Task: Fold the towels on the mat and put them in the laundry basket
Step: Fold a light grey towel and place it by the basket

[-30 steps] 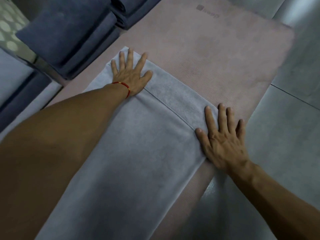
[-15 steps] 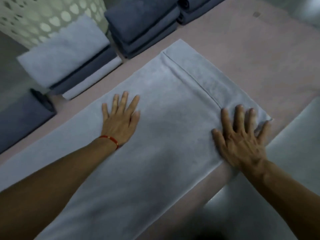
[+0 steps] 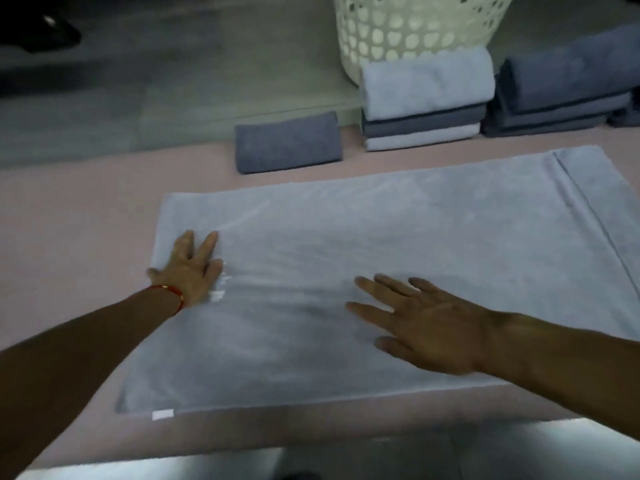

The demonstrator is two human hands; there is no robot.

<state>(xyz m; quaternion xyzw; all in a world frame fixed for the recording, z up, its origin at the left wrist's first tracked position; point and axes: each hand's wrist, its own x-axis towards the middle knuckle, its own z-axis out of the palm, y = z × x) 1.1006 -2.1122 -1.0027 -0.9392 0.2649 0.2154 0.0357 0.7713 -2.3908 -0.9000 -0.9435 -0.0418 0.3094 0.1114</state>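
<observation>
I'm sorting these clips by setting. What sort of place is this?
Probably an indoor room, perhaps at home: a pink mat lies on a grey tiled floor, with a white laundry basket and stacks of folded towels beside it.

Single view only, head-worn, wide-angle; nothing to compare for overlap. Camera looks forward and steeply down from above the pink mat (image 3: 86, 216), close enough that both forearms enter from the lower corners and fill much of the bottom of the frame. Left hand (image 3: 188, 268) sits left of centre, right hand (image 3: 422, 323) right of centre, both over the pale towel (image 3: 398, 237) that takes up the middle. Far edge of view, top of frame: laundry basket (image 3: 415, 26) cut off by the upper border, folded towel stacks (image 3: 426, 98) below it. Straight lines bow slightly toward the frame edges. Picture soft, some blur.
</observation>
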